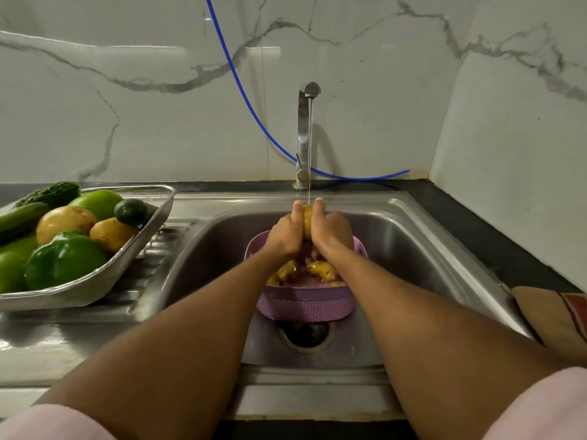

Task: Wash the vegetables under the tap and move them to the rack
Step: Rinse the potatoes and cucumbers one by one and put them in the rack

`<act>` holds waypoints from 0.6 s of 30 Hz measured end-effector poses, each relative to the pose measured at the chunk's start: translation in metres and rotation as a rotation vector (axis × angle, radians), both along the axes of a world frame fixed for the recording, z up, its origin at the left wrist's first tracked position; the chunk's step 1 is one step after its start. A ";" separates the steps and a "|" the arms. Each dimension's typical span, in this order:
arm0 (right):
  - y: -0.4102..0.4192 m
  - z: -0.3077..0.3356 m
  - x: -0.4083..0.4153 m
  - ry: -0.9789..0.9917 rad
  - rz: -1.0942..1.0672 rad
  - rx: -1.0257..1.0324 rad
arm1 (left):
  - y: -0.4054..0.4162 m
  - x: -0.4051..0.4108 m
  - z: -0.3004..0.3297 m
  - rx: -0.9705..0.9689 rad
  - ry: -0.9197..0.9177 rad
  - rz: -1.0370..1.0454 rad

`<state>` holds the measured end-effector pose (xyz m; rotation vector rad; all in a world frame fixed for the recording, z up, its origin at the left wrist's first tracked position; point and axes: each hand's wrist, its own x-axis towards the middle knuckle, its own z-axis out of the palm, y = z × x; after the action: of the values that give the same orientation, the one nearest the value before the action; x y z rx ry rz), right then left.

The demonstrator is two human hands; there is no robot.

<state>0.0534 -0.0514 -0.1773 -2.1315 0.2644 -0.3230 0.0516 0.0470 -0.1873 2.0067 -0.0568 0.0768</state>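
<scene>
Potato (307,222) gripped between left hand (286,236) and right hand (333,231), fingers of both curled round it, held under the tap (306,128) stream above a purple basket (305,304) in the sink (413,236), rack (127,249) of washed vegetables set at the sink's left edge.

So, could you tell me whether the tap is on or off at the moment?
On: a thin stream runs from the tap onto the potato held between both hands.
</scene>
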 end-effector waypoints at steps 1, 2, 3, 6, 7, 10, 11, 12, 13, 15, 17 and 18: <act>-0.003 -0.001 -0.001 -0.067 0.012 -0.100 | -0.003 0.000 0.003 -0.054 0.096 -0.010; -0.006 0.000 -0.002 -0.121 0.025 -0.184 | -0.006 -0.001 0.006 -0.083 0.169 -0.007; -0.007 -0.002 -0.001 -0.181 0.034 -0.251 | -0.007 -0.002 0.009 -0.099 0.216 0.004; -0.009 -0.009 0.002 -0.467 0.117 -0.416 | -0.007 -0.003 0.011 -0.188 0.329 0.026; -0.009 -0.012 0.004 -0.547 0.139 -0.442 | -0.008 -0.003 0.011 -0.219 0.342 0.021; -0.011 -0.018 0.008 -0.611 0.164 -0.364 | -0.011 0.002 0.006 -0.209 0.210 0.030; -0.009 -0.018 0.009 -0.586 0.143 -0.290 | -0.010 0.005 0.002 -0.170 0.119 0.022; -0.006 -0.015 0.011 -0.541 0.115 -0.198 | -0.010 0.008 -0.002 -0.109 0.025 0.026; -0.003 -0.010 0.012 -0.474 0.082 -0.106 | -0.009 0.009 -0.004 -0.048 -0.067 0.045; 0.002 0.004 0.012 -0.288 0.042 0.096 | -0.006 0.008 -0.005 0.092 -0.216 0.095; 0.005 0.015 0.012 -0.079 0.040 0.313 | -0.003 0.006 -0.003 0.241 -0.341 0.135; 0.006 0.021 0.009 0.034 0.039 0.410 | -0.002 0.003 0.000 0.294 -0.390 0.138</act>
<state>0.0629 -0.0449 -0.1565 -1.7366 0.2816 -0.1902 0.0543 0.0454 -0.1874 2.2601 -0.1876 0.5764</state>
